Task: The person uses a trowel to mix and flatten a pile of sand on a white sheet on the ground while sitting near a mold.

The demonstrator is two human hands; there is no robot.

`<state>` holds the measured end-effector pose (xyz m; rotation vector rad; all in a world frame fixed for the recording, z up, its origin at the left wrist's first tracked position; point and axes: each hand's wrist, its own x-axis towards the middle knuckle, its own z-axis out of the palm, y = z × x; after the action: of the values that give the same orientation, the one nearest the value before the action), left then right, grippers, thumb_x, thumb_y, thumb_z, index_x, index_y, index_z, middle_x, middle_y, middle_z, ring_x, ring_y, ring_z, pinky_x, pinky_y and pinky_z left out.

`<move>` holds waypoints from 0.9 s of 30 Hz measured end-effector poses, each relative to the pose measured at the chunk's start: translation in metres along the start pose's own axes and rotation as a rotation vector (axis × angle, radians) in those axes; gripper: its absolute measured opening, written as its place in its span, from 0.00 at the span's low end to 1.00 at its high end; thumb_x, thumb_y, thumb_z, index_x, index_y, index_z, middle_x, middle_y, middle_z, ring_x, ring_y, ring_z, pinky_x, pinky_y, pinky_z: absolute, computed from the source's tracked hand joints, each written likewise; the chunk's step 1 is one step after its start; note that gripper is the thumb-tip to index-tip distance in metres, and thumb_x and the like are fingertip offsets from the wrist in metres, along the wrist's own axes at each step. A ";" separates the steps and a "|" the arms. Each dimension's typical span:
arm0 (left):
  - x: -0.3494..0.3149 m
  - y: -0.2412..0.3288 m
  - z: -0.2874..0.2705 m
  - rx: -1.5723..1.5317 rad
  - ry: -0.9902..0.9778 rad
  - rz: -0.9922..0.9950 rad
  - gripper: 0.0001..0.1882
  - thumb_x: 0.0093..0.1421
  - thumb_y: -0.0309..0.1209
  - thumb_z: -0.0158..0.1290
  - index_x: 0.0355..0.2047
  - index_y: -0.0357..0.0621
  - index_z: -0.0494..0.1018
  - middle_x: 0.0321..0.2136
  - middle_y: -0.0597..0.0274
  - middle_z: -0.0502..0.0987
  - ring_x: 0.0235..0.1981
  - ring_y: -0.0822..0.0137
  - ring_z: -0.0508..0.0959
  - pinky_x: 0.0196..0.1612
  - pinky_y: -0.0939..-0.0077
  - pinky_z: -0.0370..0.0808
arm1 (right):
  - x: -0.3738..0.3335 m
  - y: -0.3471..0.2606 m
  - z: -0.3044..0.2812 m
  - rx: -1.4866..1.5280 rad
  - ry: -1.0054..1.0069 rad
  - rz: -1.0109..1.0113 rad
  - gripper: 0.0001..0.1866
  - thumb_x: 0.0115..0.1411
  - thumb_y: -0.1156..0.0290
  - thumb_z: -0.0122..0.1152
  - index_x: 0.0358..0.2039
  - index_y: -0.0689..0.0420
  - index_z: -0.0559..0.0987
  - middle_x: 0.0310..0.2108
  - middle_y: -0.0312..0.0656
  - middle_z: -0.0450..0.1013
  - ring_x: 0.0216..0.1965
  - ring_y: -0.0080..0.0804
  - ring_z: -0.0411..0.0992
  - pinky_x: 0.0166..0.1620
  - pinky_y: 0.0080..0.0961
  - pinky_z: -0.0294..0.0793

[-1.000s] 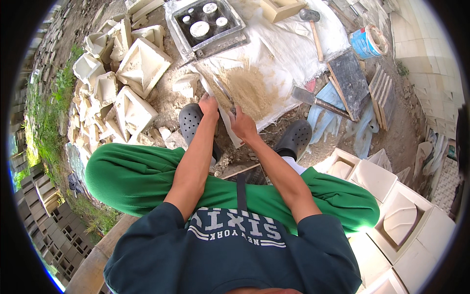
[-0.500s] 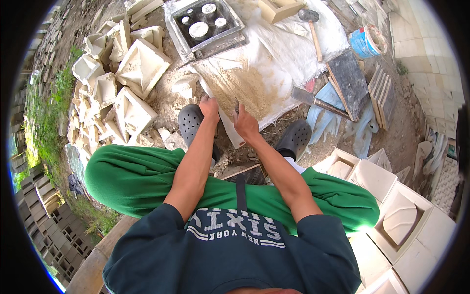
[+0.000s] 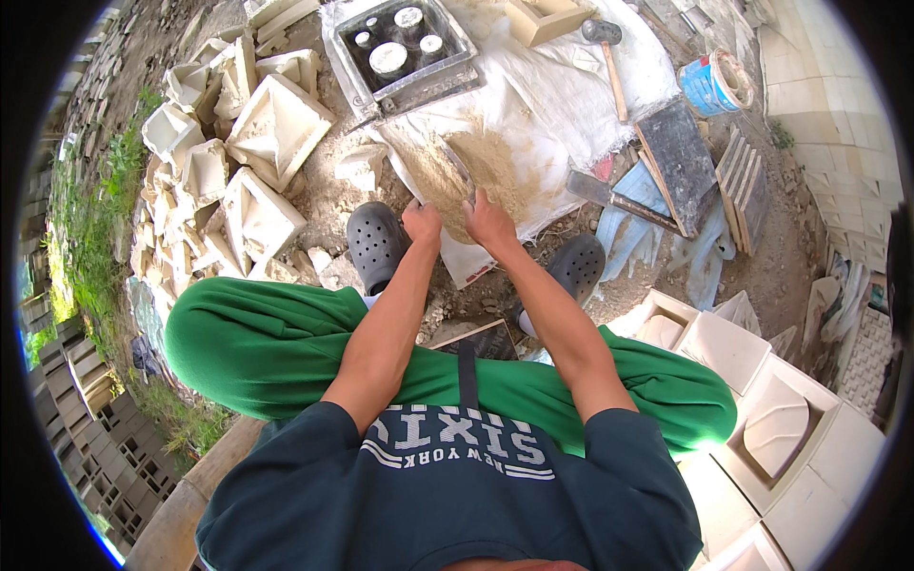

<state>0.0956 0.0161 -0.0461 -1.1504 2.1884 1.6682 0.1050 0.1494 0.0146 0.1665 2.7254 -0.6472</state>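
My left hand (image 3: 422,222) is closed on the near-left edge of a white woven sheet (image 3: 564,119) spread over the ground. In my right hand (image 3: 490,223) is a trowel; its narrow blade (image 3: 457,164) points away from me, over the sand-coloured powder (image 3: 490,157) heaped on the sheet. My fingers hide most of its handle. Beyond the powder, at the sheet's far-left side, stands a black mould box (image 3: 426,88) with several round, pale-topped plugs inside.
Broken cream-coloured moulded blocks (image 3: 276,133) are piled at the left. A mallet (image 3: 615,81) lies on the sheet at the far right, near a blue bucket (image 3: 709,86). Dark boards (image 3: 678,157) lean beside it. Cream blocks (image 3: 728,347) stand at the near right.
Both hands have come a little nearer to me and shifted right. The trowel blade now shows lying across the powder, and the sheet's near edge has moved with my left hand.
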 end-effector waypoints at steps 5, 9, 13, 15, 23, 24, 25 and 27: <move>0.005 -0.004 -0.003 0.000 0.041 -0.039 0.17 0.54 0.28 0.48 0.42 0.40 0.78 0.34 0.45 0.80 0.38 0.52 0.80 0.42 0.63 0.73 | -0.008 -0.010 -0.009 0.064 -0.014 -0.089 0.20 0.64 0.54 0.46 0.44 0.60 0.66 0.27 0.58 0.76 0.30 0.59 0.75 0.34 0.53 0.72; 0.020 -0.009 -0.007 -0.031 0.009 -0.013 0.17 0.54 0.28 0.48 0.42 0.40 0.78 0.34 0.46 0.80 0.38 0.52 0.80 0.42 0.63 0.73 | -0.003 -0.014 -0.008 0.073 -0.043 -0.082 0.21 0.64 0.53 0.45 0.44 0.59 0.66 0.27 0.58 0.76 0.30 0.59 0.75 0.34 0.53 0.72; 0.001 0.003 -0.006 -0.047 -0.002 -0.023 0.16 0.54 0.27 0.48 0.42 0.39 0.78 0.34 0.46 0.81 0.36 0.53 0.81 0.42 0.63 0.73 | -0.008 -0.001 0.001 0.139 0.025 -0.112 0.22 0.64 0.52 0.45 0.44 0.60 0.66 0.27 0.58 0.76 0.31 0.59 0.75 0.34 0.53 0.72; -0.006 0.006 -0.003 -0.044 -0.004 -0.022 0.16 0.54 0.28 0.47 0.42 0.38 0.78 0.34 0.46 0.81 0.36 0.54 0.81 0.41 0.63 0.73 | -0.006 0.006 0.001 0.016 -0.064 -0.076 0.22 0.64 0.52 0.45 0.45 0.60 0.66 0.27 0.58 0.76 0.31 0.59 0.75 0.34 0.54 0.72; 0.009 -0.001 -0.006 -0.030 0.018 -0.025 0.16 0.54 0.26 0.47 0.41 0.37 0.78 0.33 0.47 0.81 0.35 0.56 0.81 0.40 0.65 0.73 | -0.017 -0.008 0.002 0.061 -0.054 -0.080 0.22 0.65 0.53 0.45 0.46 0.60 0.66 0.27 0.60 0.75 0.31 0.60 0.75 0.34 0.52 0.73; 0.012 -0.004 -0.009 -0.029 0.024 -0.025 0.16 0.54 0.26 0.47 0.41 0.37 0.78 0.33 0.47 0.81 0.35 0.56 0.81 0.40 0.65 0.73 | -0.019 -0.014 -0.002 0.070 -0.051 -0.090 0.22 0.65 0.53 0.45 0.46 0.61 0.66 0.27 0.61 0.75 0.31 0.60 0.75 0.34 0.52 0.73; 0.008 -0.004 -0.007 -0.050 0.027 -0.022 0.16 0.54 0.26 0.47 0.41 0.37 0.78 0.32 0.48 0.80 0.35 0.56 0.80 0.40 0.65 0.73 | -0.020 -0.009 0.001 0.066 -0.047 -0.086 0.22 0.65 0.53 0.45 0.46 0.61 0.66 0.27 0.61 0.75 0.31 0.60 0.75 0.34 0.52 0.73; 0.004 -0.002 -0.003 -0.074 0.027 -0.020 0.16 0.54 0.26 0.47 0.41 0.37 0.78 0.31 0.48 0.80 0.34 0.57 0.80 0.39 0.65 0.73 | -0.022 0.000 0.007 0.045 -0.080 -0.054 0.25 0.64 0.51 0.47 0.48 0.61 0.66 0.28 0.63 0.74 0.30 0.62 0.74 0.34 0.54 0.72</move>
<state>0.0949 0.0116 -0.0492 -1.2163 2.1406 1.7488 0.1279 0.1450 0.0163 0.0767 2.6479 -0.7151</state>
